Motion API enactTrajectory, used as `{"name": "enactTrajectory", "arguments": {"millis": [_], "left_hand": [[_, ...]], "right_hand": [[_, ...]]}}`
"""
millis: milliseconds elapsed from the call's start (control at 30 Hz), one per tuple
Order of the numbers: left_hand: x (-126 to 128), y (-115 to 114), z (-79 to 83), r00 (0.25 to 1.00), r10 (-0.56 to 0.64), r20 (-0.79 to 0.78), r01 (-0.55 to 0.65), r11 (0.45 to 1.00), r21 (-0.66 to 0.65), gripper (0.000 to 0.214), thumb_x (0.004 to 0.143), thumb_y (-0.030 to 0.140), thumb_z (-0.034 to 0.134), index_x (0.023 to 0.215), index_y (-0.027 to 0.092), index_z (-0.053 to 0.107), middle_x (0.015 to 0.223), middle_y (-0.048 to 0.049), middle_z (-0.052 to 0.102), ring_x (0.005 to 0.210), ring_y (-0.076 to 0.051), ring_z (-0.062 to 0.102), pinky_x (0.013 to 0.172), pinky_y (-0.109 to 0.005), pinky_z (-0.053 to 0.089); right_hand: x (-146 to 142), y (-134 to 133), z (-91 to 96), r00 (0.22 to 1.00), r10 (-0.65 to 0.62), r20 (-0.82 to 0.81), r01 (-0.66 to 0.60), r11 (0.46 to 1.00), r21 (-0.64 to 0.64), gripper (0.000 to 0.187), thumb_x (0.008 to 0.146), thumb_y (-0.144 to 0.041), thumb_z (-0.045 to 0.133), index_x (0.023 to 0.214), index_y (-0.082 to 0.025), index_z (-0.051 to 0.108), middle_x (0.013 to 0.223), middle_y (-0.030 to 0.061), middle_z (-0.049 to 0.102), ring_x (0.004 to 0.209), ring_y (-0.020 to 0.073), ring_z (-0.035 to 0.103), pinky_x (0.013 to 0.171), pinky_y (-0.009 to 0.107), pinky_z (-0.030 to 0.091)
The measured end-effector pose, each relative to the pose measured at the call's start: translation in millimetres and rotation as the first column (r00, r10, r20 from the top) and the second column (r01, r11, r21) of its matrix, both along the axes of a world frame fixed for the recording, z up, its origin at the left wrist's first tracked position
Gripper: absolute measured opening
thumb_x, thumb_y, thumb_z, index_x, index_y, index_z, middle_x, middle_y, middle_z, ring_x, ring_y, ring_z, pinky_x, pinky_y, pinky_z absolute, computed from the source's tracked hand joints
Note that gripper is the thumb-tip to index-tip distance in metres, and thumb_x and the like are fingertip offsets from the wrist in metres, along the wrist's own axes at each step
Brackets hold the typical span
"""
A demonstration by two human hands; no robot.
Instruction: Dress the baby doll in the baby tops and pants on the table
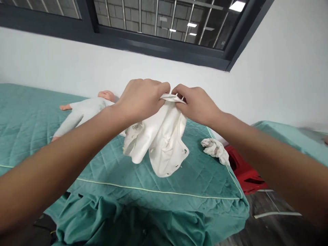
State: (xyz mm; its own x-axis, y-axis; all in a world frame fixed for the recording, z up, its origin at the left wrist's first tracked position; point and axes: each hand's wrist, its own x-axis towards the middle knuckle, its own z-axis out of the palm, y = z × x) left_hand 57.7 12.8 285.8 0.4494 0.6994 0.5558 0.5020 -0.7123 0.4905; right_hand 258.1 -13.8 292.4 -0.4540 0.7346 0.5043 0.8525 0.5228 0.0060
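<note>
Single head-worn view: set behind left hand (143, 97) and right hand (200, 104), near both, facing forward and down across green cover (202, 177)

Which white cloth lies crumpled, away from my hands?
The crumpled white cloth by the right edge of the green cover; the other, a white garment, hangs from your left hand and right hand.

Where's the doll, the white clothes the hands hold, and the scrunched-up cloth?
Doll (89, 106): head view, on its clothed middle.
White clothes (167, 138): head view, hanging fabric.
Scrunched-up cloth (215, 149): head view, middle folds.
</note>
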Motion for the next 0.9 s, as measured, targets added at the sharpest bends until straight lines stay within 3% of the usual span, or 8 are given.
{"name": "enactTrajectory", "arguments": {"millis": [200,333,500,633,700,800,833,900], "left_hand": [[-24.3,9.7,-6.9,0.953,0.263,-0.151,-0.248,0.962,0.111,0.024,0.077,0.002,0.056,0.097,0.011,0.066,0.102,-0.007,0.061,0.128,-0.044,0.05,0.11,-0.068,0.025],[-45.1,15.6,-25.6,0.959,0.252,-0.13,-0.265,0.96,-0.093,0.021,0.074,-0.002,0.057,0.085,0.013,0.067,0.088,-0.0053,0.064,0.127,-0.04,0.052,0.114,-0.064,0.028],[-67.4,37.7,-40.3,0.953,0.184,0.239,-0.06,0.892,-0.448,0.018,0.08,-0.002,0.055,0.073,0.01,0.067,0.075,-0.0018,0.065,0.119,-0.027,0.059,0.109,-0.043,0.043],[-69.4,62.7,-59.1,0.97,0.196,0.142,-0.092,0.84,-0.534,0.016,0.072,0.002,0.072,0.065,0.013,0.063,0.067,-0.0019,0.063,0.122,-0.03,0.057,0.112,-0.046,0.04],[-57.5,64.4,-81.6,0.969,0.225,0.102,-0.138,0.835,-0.533,0.021,0.067,0.001,0.076,0.061,0.014,0.06,0.068,-0.0049,0.063,0.129,-0.035,0.052,0.116,-0.052,0.034],[-22.3,47.0,-136.0,0.947,0.298,0.118,-0.216,0.865,-0.453,0.022,0.07,0.004,0.072,0.064,0.018,0.056,0.097,-0.0143,0.068,0.142,-0.041,0.037,0.12,-0.058,0.023],[-8.1,37.9,-157.5,0.952,0.288,0.108,-0.214,0.872,-0.441,0.02,0.069,0.005,0.073,0.066,0.018,0.058,0.103,-0.0158,0.068,0.14,-0.043,0.039,0.12,-0.059,0.021],[18.0,20.4,-199.2,0.979,0.201,-0.039,-0.2,0.905,-0.376,0.007,0.077,0.014,0.068,0.075,0.018,0.063,0.107,-0.0184,0.067,0.13,-0.042,0.049,0.117,-0.058,0.028]], "right_hand": [[34.6,-11.6,3.4,0.962,-0.231,0.145,0.222,0.972,0.079,0.029,0.084,-0.014,0.045,0.106,-0.018,0.064,0.091,0.0051,0.069,0.087,0.0249,0.064,0.081,0.037,0.046],[71.1,-26.2,-16.0,0.949,-0.294,0.111,0.3,0.953,-0.038,0.037,0.078,-0.013,0.046,0.107,-0.021,0.068,0.095,0.0035,0.072,0.085,0.0234,0.065,0.073,0.032,0.045],[103.3,-40.3,-26.8,0.931,-0.366,-0.009,0.358,0.915,-0.185,0.041,0.073,-0.01,0.045,0.101,-0.022,0.072,0.089,0.0015,0.074,0.079,0.0195,0.065,0.068,0.028,0.045],[112.3,-23.0,-46.1,0.871,-0.466,0.154,0.491,0.816,-0.307,0.043,0.07,-0.008,0.049,0.103,-0.023,0.073,0.091,0.0042,0.074,0.081,0.0215,0.065,0.065,0.028,0.044],[102.9,-9.8,-72.6,0.855,-0.469,0.221,0.519,0.775,-0.362,0.047,0.071,-0.008,0.05,0.111,-0.024,0.071,0.103,0.0058,0.074,0.09,0.0246,0.066,0.071,0.031,0.048],[64.6,0.5,-129.3,0.816,-0.518,0.258,0.579,0.734,-0.356,0.053,0.078,-0.006,0.048,0.128,-0.018,0.061,0.121,0.0159,0.068,0.106,0.0305,0.064,0.087,0.041,0.05],[47.2,0.3,-149.8,0.817,-0.514,0.261,0.576,0.746,-0.335,0.054,0.079,-0.006,0.048,0.131,-0.012,0.058,0.128,0.0213,0.064,0.116,0.0342,0.059,0.095,0.047,0.046],[12.2,-4.0,-188.2,0.856,-0.448,0.257,0.514,0.787,-0.34,0.054,0.082,-0.006,0.048,0.135,-0.01,0.054,0.14,0.021,0.056,0.129,0.0329,0.05,0.108,0.047,0.038]]}}
